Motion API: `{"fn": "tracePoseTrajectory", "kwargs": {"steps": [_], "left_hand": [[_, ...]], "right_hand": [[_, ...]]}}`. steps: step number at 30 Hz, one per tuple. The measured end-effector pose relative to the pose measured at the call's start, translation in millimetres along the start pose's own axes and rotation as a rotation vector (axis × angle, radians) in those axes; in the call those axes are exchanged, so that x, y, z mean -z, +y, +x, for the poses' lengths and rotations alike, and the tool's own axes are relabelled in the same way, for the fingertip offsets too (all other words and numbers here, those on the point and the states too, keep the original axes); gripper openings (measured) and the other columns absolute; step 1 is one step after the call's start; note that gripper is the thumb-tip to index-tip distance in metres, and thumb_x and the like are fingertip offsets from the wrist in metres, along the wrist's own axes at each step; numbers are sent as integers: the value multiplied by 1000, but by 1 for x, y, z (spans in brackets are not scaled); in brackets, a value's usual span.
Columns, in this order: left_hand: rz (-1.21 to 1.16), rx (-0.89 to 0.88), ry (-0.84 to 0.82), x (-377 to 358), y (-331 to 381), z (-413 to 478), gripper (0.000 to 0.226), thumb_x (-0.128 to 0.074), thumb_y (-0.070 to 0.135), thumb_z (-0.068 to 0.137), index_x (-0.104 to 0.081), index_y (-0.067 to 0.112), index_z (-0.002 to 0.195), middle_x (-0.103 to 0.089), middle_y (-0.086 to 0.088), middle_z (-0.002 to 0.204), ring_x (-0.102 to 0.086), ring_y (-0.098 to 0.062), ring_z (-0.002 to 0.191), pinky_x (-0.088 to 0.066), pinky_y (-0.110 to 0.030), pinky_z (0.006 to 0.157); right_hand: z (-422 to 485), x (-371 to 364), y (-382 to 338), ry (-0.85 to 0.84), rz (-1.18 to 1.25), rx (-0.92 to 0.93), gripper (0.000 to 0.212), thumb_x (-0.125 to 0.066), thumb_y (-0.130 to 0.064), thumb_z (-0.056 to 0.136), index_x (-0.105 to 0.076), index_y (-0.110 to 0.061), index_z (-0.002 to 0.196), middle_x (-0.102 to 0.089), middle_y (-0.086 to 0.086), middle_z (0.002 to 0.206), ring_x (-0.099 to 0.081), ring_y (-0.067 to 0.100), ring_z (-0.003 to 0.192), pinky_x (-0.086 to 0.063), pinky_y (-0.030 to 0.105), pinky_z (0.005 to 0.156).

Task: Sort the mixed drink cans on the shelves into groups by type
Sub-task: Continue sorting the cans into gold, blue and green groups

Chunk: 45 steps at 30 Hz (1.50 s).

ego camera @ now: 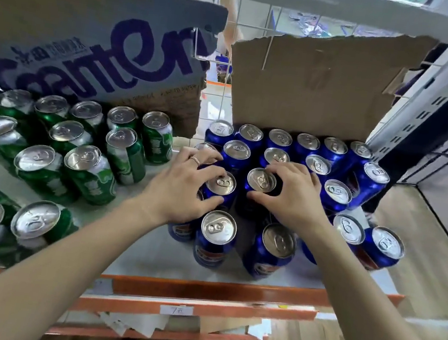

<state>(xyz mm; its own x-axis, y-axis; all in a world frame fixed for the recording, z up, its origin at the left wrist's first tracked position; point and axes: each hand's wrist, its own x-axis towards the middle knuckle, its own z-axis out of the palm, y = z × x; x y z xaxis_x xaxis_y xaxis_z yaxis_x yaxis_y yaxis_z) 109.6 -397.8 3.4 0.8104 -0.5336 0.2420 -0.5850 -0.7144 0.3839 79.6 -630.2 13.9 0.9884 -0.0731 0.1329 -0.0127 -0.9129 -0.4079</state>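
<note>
- Head view: both my hands are over the blue cans (284, 201) grouped on the right half of the shelf (148, 248).
- My left hand (185, 190), ring on one finger, has its fingers curled round a blue can (221, 183); fingertips on the far side of its rim, thumb against the near side.
- My right hand (294, 197) grips a neighbouring can (261, 180) the same way, thumb at the near rim, fingers wrapped over the right side. The two cans stand upright, just beside each other.
- Green cans (56, 146) stand together on the left half of the shelf, apart from the blue group, with a bare strip between.
- Behind the green cans leans a printed cardboard box (96, 45); behind the blue ones stands a torn plain cardboard sheet (315, 87).
- Orange front rail (200, 287) runs along the shelf edge, with a small white price tag (176, 310) below it.
</note>
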Motion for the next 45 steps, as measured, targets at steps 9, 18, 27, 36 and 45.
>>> {"fn": "tracePoseTrajectory", "kwargs": {"steps": [9, 18, 27, 36, 45], "left_hand": [[105, -76, -130, 10, 6, 22, 49, -76, 49, 78, -59, 32, 121, -62, 14, 122, -46, -13, 122, -23, -36, 98], [47, -30, -27, -4, 12, 34, 43, -80, 50, 69, -65, 32, 105, -66, 16, 114, -55, -15, 112, -21, -31, 90], [100, 75, -135, -1, 24, 26, 39, -53, 42, 97, -48, 31, 134, -49, 10, 140, -29, -15, 136, -17, -44, 109], [152, 182, 46, 23, 27, -25, 64, -30, 61, 87, -47, 30, 140, -45, 13, 149, -33, -12, 138, -23, -42, 109], [264, 464, 232, 75, -4, -116, 53, -40, 54, 93, -55, 23, 134, -51, 8, 143, -41, -16, 133, -29, -39, 107]], "right_hand": [[-16, 38, 17, -254, -111, 108, 82, -75, -43, 79, -33, -33, 149, -47, -9, 142, -21, 17, 134, -25, 50, 110], [-10, 45, 26, -232, -90, 226, 77, -81, -38, 74, -47, -29, 143, -64, -6, 117, -43, 16, 122, -25, 34, 102], [-16, 44, 32, -181, -45, 244, 57, -71, -52, 82, -58, -27, 132, -64, -7, 122, -43, 17, 126, -37, 42, 104], [0, 34, -12, -87, 107, 453, 55, -64, -48, 89, -53, -28, 140, -53, -6, 144, -41, 23, 136, -37, 53, 109], [-6, 3, -111, -197, 191, 642, 62, -59, -52, 90, -46, -31, 146, -33, -10, 158, -24, 18, 148, -24, 46, 119]]}}
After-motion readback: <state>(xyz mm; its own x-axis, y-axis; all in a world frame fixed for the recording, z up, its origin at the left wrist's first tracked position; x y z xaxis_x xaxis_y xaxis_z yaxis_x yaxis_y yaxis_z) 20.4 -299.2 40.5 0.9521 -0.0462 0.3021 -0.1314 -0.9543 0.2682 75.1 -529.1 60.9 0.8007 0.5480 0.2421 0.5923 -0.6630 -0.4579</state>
